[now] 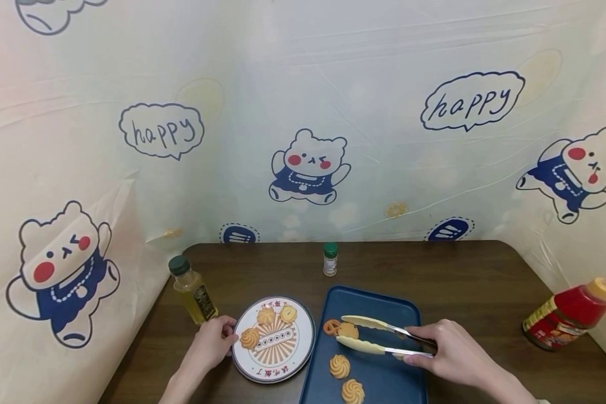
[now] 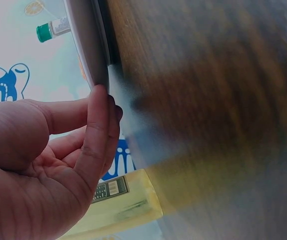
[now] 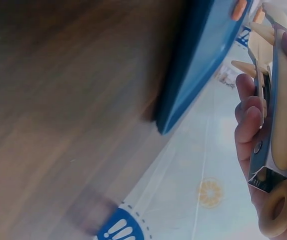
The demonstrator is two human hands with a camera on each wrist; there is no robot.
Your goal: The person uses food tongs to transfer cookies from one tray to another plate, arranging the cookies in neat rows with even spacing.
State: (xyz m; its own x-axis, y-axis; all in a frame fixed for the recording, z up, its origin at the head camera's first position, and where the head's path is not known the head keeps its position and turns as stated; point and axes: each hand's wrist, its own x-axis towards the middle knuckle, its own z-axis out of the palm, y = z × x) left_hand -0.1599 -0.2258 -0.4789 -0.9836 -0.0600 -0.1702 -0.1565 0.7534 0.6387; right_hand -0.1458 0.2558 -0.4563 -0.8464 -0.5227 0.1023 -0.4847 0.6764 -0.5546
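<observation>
My left hand pinches the left rim of a round white plate with red lettering. Three piped butter cookies lie on that plate. With my right hand I grip a pair of tongs with cream tips and metal arms. Its tips are spread on either side of a round, dark-flecked cookie on the blue tray; whether they touch it I cannot tell. A small pretzel sits against that cookie's left. Nearer me on the tray are two swirled cookies.
A bottle of yellow oil with a green cap stands just beyond my left hand. Behind the tray is a small green-capped seasoning jar. A red squeeze bottle stands at the right. A printed cloth hangs behind the brown table.
</observation>
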